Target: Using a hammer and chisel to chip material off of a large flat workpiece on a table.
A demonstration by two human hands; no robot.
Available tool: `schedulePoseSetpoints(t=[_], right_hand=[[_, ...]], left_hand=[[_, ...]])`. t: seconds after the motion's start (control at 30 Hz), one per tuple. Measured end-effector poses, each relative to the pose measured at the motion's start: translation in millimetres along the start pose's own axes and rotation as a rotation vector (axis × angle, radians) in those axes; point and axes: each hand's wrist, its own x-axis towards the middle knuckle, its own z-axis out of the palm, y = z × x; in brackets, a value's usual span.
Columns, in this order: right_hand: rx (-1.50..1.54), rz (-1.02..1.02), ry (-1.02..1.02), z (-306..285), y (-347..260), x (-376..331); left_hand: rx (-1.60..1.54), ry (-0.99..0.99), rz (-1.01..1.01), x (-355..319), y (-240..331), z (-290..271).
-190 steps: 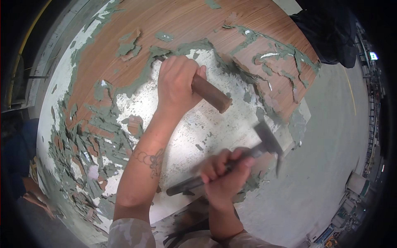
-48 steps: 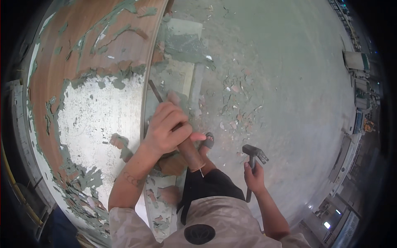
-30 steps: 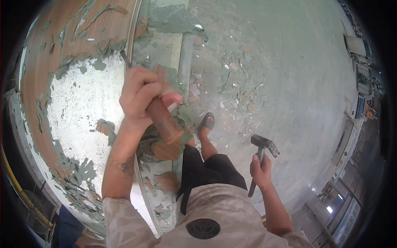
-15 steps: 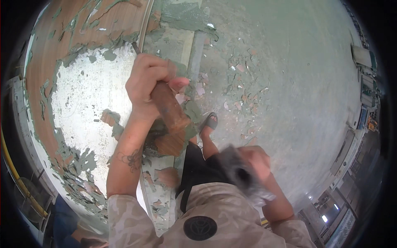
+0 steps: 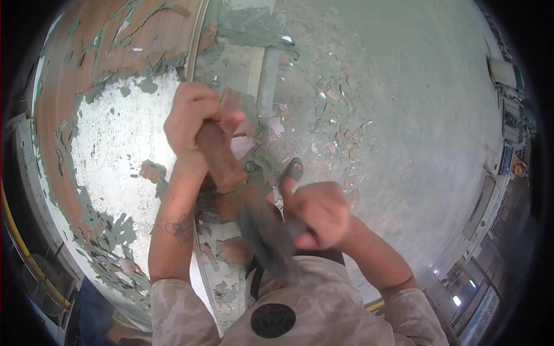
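My left hand [image 5: 191, 121] is wrapped around the thick brown handle of a chisel [image 5: 221, 161]. Its thin blade points away from me, to the top edge of a bare white patch [image 5: 124, 150] on a large panel [image 5: 147, 29]. Brown layers and peeling green flakes surround that patch. My right hand [image 5: 323, 214] is closed on the handle of a hammer [image 5: 266, 239], whose dark head is smeared by motion. The head hangs just short of the chisel's butt end, with a gap between them.
Paint chips [image 5: 340, 135] litter the green floor [image 5: 421, 115] to the right of the panel. My sandalled foot [image 5: 293, 169] stands there. A person in dark blue clothing [image 5: 92, 308] shows at the lower left, near a yellow pipe [image 5: 32, 256]. Equipment [image 5: 505, 75] lines the far right.
The hammer in my right hand has swung left, toward the chisel's butt end. My left hand with the chisel has shifted slightly left.
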Motion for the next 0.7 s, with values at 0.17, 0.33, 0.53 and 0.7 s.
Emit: schedulePoseSetpoints(t=[0.17, 0.33, 0.53, 0.7], right_hand=[[-0.004, 0.108, -0.07, 4, -5, 5], [0.062, 0.074, -0.006, -9, -11, -42], [-0.118, 0.977, -0.025, -4, 74, -227], [-0.044, 1.959, 0.296, -35, 90, -551]], left_hand=[[0.059, -0.051, -0.009, 10, 3, -5], [0.072, -0.077, -0.063, 4, 5, -6], [0.198, -0.151, -0.079, -1, 18, -4], [0.3, -0.366, -0.006, 7, 34, 3]])
